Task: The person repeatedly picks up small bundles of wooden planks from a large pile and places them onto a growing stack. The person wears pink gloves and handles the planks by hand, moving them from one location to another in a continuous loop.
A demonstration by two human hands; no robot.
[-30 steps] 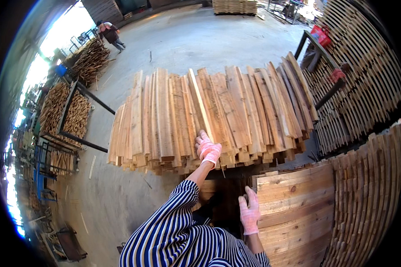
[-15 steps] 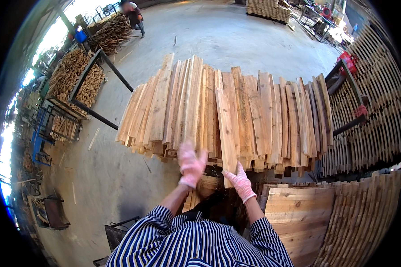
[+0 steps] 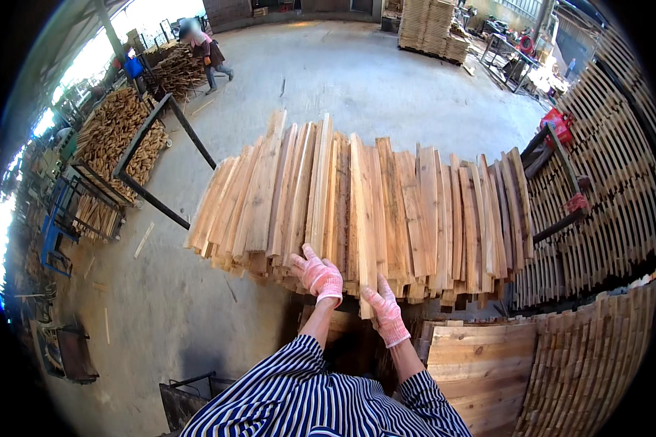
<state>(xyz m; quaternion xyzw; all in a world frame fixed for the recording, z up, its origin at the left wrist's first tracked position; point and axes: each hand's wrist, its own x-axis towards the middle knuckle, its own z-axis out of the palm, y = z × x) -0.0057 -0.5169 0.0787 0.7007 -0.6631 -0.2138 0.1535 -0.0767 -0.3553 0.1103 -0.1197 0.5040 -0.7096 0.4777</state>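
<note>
A wide pile of rough wooden planks [image 3: 415,211] lies fanned out in front of me. My left hand [image 3: 318,276], in a pink and white knit glove, rests with fingers spread on the near ends of the planks. My right hand [image 3: 385,315], gloved the same way, grips the near end of one long pale plank [image 3: 361,211] that lies on top of the pile and sticks out toward me. Both striped sleeves come in from the lower edge.
A flat wooden panel [image 3: 481,364] lies at lower right, slatted panels [image 3: 612,189] stand along the right. Racks of wood scraps [image 3: 116,138] and a black metal frame [image 3: 160,153] are at left. Another person [image 3: 208,52] walks far off; stacked pallets [image 3: 430,25] stand at the back.
My right hand left the panel at lower right, came up to the pile and took the long plank's end. My left hand shifted left along the plank ends.
</note>
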